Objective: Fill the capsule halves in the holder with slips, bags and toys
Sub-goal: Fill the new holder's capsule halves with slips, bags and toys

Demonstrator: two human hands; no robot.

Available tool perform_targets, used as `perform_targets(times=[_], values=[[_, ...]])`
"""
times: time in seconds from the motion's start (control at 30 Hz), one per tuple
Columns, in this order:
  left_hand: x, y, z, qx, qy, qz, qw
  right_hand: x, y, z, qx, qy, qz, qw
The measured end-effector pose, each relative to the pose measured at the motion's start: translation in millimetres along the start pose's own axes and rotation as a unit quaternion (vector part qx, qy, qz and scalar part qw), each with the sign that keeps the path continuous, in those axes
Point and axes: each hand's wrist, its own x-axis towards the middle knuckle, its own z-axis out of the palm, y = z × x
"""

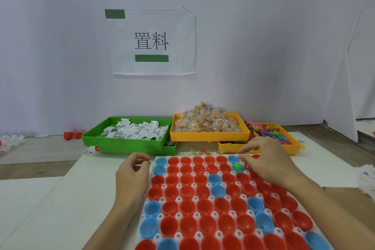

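Holder (220, 234) lay under both hands, cups mostly bare. Right hand (269, 160) hovered over far cups, fingers curled; hold unclear. Green toy (237, 166) sat in blue cup beside it. Left hand (134, 170) loosely curled, holding nothing. Best: one toy per cup, drop straight down.

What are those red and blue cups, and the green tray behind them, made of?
The capsule halves look like thin glossy plastic: light glints inside them. The green tray seems moulded rigid plastic, smooth with a uniform colour. The white holder looks like translucent plastic, though that is less certain.
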Motion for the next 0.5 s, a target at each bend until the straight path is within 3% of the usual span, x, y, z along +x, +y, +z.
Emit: perform_targets(times=[0.2,0.5], values=[[-0.2,0.6,0.7,-0.002,-0.003,-0.009,1.000,29.6,6.0,-20.1,0.096,0.052,0.021,0.994],[-1.7,2.7,0.3,-0.003,0.000,-0.021,1.000,100.4,-13.8,-3.0,0.003,-0.035,0.044,0.998]])
